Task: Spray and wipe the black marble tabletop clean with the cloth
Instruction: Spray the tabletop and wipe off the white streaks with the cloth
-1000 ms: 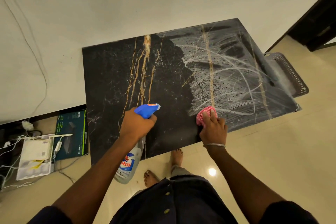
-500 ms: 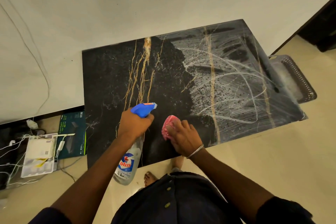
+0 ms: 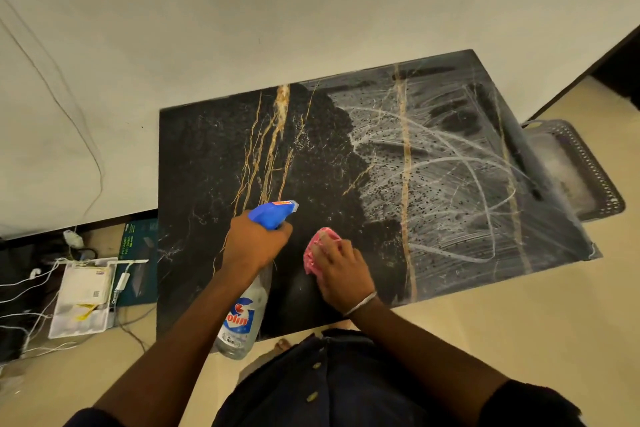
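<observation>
left hand [image 3: 258, 246] is clenched round the neck of the spray bottle [image 3: 239, 319], just under its blue trigger head [image 3: 273, 213]. nozzle points away over the black marble tabletop [image 3: 207, 166], and the clear body hangs down past the near edge, label facing up. right hand [image 3: 341, 274] lies flat on the pink cloth [image 3: 320, 246] with fingers fairly straight, pressing it onto the marble rather than gripping it. cloth is bunched, near the front edge, just right of the trigger head. thin bracelet [image 3: 360, 303] on the right wrist. left and centre of the top look dark with gold veins showing; the right part carries white streaky residue [image 3: 450, 184] with speckles. dark perforated tray [image 3: 588, 177] sits beyond the right edge, lower down. on the floor at left: white box [image 3: 83, 295] with cables, green carton [image 3: 135, 253] beside it.
</observation>
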